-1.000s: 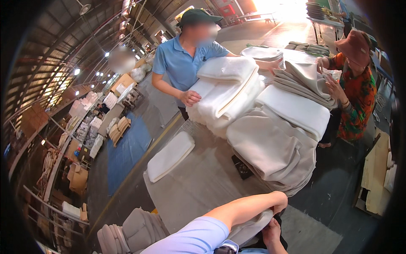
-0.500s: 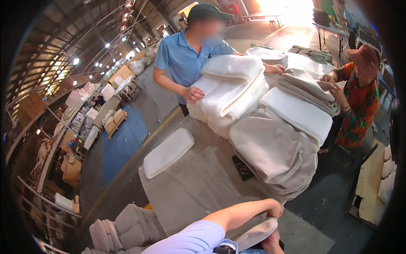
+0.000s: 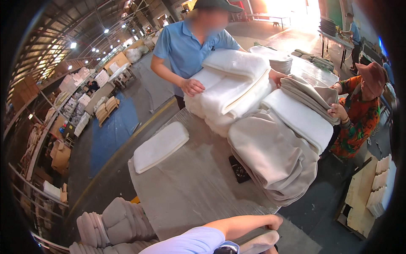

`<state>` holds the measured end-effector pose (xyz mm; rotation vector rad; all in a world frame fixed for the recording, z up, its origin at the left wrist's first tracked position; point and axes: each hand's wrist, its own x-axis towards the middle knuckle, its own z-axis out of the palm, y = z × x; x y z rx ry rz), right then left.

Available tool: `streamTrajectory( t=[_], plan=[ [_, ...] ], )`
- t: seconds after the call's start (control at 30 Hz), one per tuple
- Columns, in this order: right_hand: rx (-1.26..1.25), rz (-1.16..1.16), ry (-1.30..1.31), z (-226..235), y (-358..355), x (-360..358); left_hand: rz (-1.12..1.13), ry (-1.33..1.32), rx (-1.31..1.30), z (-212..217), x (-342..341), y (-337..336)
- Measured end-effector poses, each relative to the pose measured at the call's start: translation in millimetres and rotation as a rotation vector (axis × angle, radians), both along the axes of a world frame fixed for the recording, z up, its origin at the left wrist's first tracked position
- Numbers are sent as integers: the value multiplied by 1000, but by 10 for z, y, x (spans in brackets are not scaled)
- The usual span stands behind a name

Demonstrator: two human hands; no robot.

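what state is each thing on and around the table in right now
white foam pad: lying flat, alone on the table's left part
white cushion stack: piled, held by the person in blue
grey cover pile: folded, draped over the table's right edge
grey cushion: gripped by the right hand at the near edge
left hand: mostly hidden
table: dusty metal top, partly bare
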<state>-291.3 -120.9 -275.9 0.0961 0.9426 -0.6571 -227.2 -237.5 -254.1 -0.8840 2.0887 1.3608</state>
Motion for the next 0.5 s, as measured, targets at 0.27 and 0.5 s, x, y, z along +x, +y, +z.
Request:
streamTrajectory(
  t=[0.27, 0.5],
  plan=[
    [27, 54, 35, -9, -135, 119, -75, -94, -171, -152, -22, 6],
    [38, 68, 26, 12, -187, 184, -127, 7, -272, -266, 75, 0]
  ],
)
